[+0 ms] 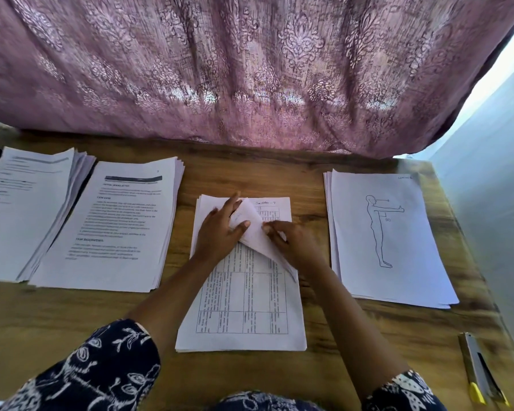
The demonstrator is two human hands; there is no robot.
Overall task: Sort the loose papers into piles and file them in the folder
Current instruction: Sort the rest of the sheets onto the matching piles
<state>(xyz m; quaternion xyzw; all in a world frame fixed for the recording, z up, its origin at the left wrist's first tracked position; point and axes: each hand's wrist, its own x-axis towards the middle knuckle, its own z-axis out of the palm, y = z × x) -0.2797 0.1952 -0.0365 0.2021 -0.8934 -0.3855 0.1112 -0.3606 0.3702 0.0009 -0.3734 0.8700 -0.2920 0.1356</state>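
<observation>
While I leaned over the counter, both my hands were at the far half of the middle pile, the one whose front page bore a ruled table. My left hand lay flat on the pile's upper left, its fingers straight and spread, with the thumb pressed against the top sheet. That sheet was turned up and curled over between my hands. My right hand, just beside the left, pinched the curled sheet's edge with bent fingers. The near half of the pile lay bare between my forearms.

To the right, well apart from my hands, sat a pile topped by a line drawing of a standing figure. To the left lay a pile of printed text, and beside it, partly overlapped by it, a fanned pile at the counter's edge.

A metal tool with a yellow tip (I could not tell what kind) lay near the counter's right front corner. A purple patterned curtain hung behind the counter. My dark floral sleeves showed at the bottom.
</observation>
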